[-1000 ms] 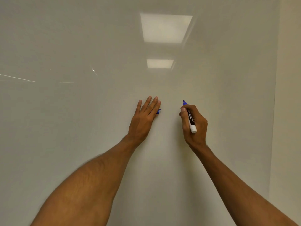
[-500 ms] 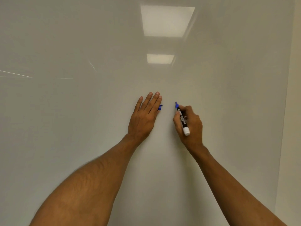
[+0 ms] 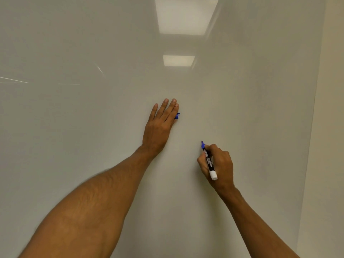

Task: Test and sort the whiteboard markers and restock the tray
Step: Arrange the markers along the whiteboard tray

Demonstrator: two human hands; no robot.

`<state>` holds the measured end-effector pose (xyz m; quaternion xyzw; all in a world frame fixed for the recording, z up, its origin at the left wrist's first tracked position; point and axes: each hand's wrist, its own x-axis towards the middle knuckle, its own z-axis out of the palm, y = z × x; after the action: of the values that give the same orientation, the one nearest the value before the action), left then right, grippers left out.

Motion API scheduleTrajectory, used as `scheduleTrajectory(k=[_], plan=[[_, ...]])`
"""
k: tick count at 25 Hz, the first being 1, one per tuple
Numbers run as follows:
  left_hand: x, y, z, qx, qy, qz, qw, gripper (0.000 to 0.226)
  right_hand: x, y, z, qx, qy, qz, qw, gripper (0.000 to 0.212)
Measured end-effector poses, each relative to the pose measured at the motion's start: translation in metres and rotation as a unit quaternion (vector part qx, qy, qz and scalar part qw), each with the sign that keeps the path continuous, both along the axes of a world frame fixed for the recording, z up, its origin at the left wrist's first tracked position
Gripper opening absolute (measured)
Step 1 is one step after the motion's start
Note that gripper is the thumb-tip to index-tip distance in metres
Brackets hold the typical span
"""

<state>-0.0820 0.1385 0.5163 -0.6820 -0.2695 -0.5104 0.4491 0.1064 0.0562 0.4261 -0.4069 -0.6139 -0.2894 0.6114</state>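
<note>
My right hand (image 3: 219, 164) grips an uncapped whiteboard marker (image 3: 209, 161) with a black barrel, blue tip and white end. Its tip points up and left, at or very near the white board (image 3: 93, 127). No ink line shows near the tip. My left hand (image 3: 160, 125) lies flat on the board higher up, fingers straight and together, thumb hidden. A small blue cap (image 3: 177, 115) sticks out from under its index finger, seemingly held there by the tucked thumb.
The glossy whiteboard fills the view and mirrors two ceiling lights (image 3: 186, 15). Its right edge meets a beige wall (image 3: 327, 127). Faint streaks (image 3: 14, 80) show at the left. No tray or other markers are in view.
My right hand has dropped down and slightly right with the marker, away from the left hand. The left hand stays pressed on the board with the cap.
</note>
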Motion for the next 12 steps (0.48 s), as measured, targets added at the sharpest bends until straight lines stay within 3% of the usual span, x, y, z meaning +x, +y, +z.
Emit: scheduleTrajectory(k=[3, 7, 10, 12], plan=[[0.002, -0.004, -0.002, -0.019, -0.012, -0.011, 1.0, 0.048, 0.005, -0.008, -0.019, -0.03, 0.093, 0.008, 0.995, 0.019], [0.003, -0.014, -0.001, -0.039, -0.017, 0.004, 0.999, 0.053, -0.003, -0.015, -0.029, -0.068, -0.048, -0.002, 0.996, 0.012], [-0.005, -0.025, -0.009, -0.038, 0.011, 0.037, 0.999, 0.051, -0.01, -0.021, -0.029, -0.104, -0.046, 0.048, 0.992, 0.018], [-0.016, -0.033, -0.024, -0.044, 0.025, 0.056, 0.997, 0.049, -0.016, -0.017, -0.033, -0.079, -0.095, 0.042, 0.991, 0.023]])
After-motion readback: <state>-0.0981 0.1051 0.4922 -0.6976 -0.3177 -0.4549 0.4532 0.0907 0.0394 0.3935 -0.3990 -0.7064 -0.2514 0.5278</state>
